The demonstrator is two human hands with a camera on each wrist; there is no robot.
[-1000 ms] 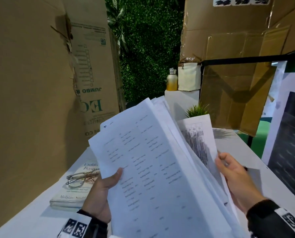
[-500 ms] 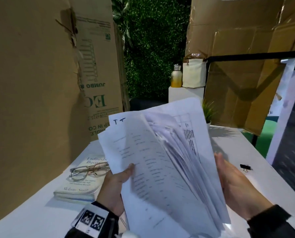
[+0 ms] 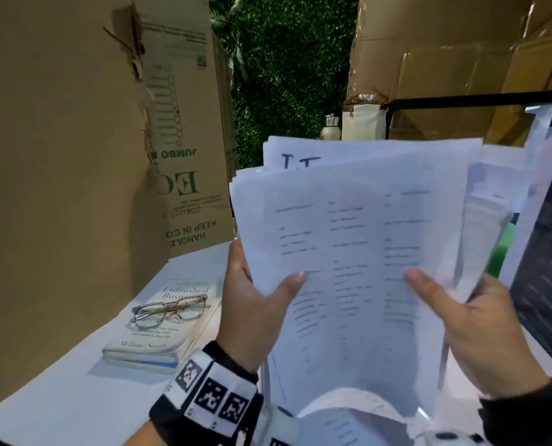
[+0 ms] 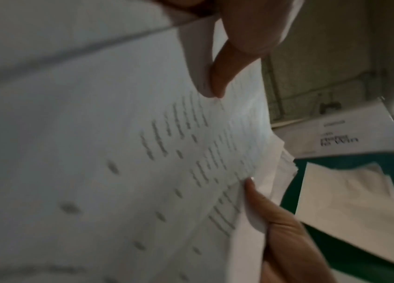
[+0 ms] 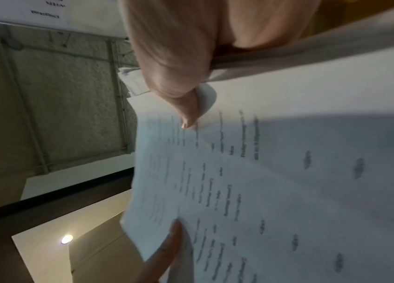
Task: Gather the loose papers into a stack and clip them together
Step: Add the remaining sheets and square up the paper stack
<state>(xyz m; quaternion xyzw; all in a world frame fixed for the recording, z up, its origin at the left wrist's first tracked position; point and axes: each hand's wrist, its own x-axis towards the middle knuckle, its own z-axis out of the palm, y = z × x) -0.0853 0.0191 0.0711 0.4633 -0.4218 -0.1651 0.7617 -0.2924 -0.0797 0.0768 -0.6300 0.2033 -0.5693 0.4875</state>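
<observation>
Papers (image 3: pixel 348 252) stood upright in the air above the white table (image 3: pixel 59 397), a loose sheaf with its sheets fanned unevenly at the top and right edge. The left hand (image 3: pixel 252 317) gripped the sheaf's left edge, thumb pressed on the printed front sheet and fingers hidden behind. The right hand (image 3: pixel 474 333) gripped the right edge the same way, thumb on the front. The sheaf's lower end curled toward the person between the two wrists. Left of the papers, a book (image 3: pixel 162 326) lay flat on the table with a pair of glasses (image 3: pixel 168 310) resting on its cover. Cardboard boxes (image 3: pixel 75 140) stood left of the papers and behind the book; whether they held anything, I could not tell.
</observation>
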